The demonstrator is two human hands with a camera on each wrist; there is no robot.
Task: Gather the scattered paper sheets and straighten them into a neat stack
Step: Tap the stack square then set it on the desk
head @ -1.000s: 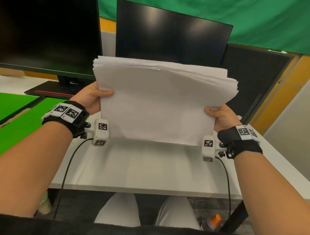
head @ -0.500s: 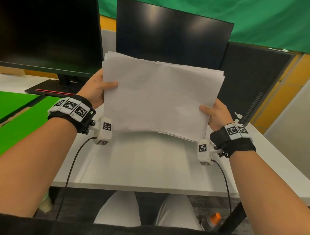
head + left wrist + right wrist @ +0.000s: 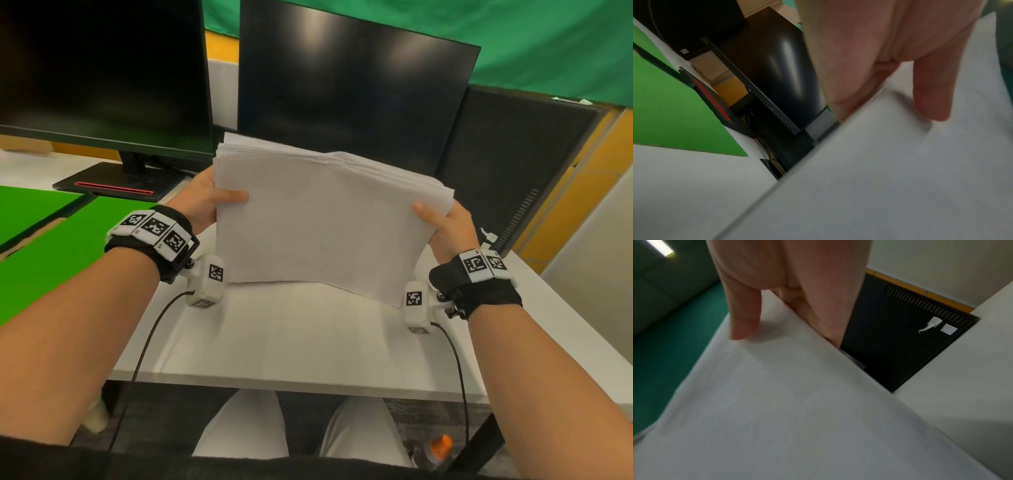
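Lowered since before, white paper stack (image 3: 318,226) shows uneven edges.

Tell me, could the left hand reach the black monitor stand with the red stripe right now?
Probably not yet: the left hand grips the paper stack. The monitor stand sits close beyond it, nothing between.
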